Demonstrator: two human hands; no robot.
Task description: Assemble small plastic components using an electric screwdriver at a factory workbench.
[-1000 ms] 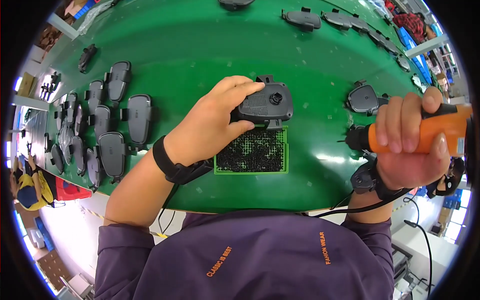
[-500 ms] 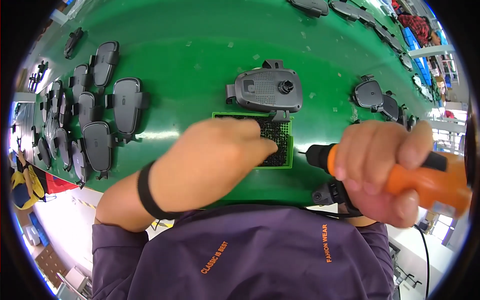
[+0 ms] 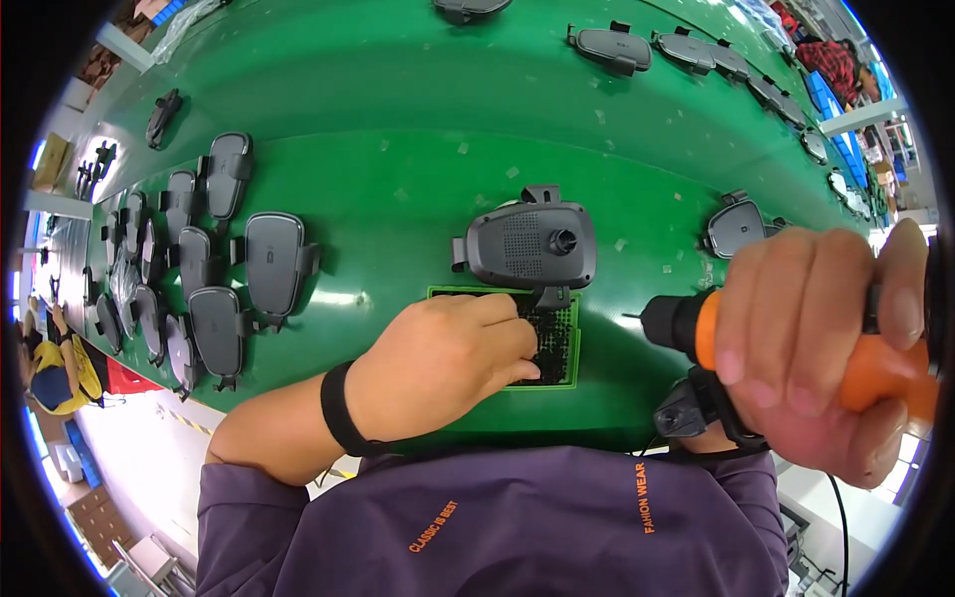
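Observation:
My left hand [image 3: 438, 353], a black band on its wrist, is closed over a shallow green tray [image 3: 577, 343]. Its thumb and fingertips come together down at the small black screws [image 3: 555, 333] in that tray; whatever is between them is hidden. Wrapped in my right hand [image 3: 811, 338] is an orange and black electric screwdriver [image 3: 706, 323], its thin bit pointing left, clear of the tray. Just beyond the tray lies a dark grey phone holder [image 3: 527, 249], back up, with clamp arms and a round knob; one arm overlaps the tray's far rim.
Several phone holders [image 3: 274, 264] lie front up at the left of the green table [image 3: 378, 179]. More phone holders [image 3: 736, 227] sit at the right and along the far edge. A black device [image 3: 686, 406] sits by my right wrist. Other people are at both sides.
The whole view has shifted, so the table's things appear lower. My left fingertips have come nearer to the tray's near side. The screwdriver in my right hand has moved right, away from the tray.

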